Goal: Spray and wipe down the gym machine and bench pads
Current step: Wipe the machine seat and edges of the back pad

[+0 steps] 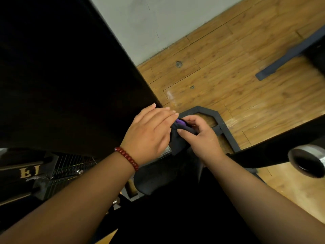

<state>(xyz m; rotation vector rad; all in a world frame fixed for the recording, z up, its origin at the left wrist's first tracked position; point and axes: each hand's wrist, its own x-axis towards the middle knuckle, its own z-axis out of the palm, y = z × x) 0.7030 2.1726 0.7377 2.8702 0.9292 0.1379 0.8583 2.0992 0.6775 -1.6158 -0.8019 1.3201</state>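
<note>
A big black pad (61, 76) fills the whole left side like a wall, right beside our left hand (149, 136). Past our right hand (198, 136) the wooden floor (228, 76) lies open up to its far edge. A dark metal frame (220, 120) sits on it below us. A black bar (281, 143) with a shiny tube end (307, 161) blocks the lower right.

The left forearm (70, 199) and right forearm (255, 194) are bare. The left wrist wears a bracelet (127, 158), 1 strand of round, glossy dark-red beads. The left hand (149, 132) and right hand (198, 136) have short, rounded fingernails.
</note>
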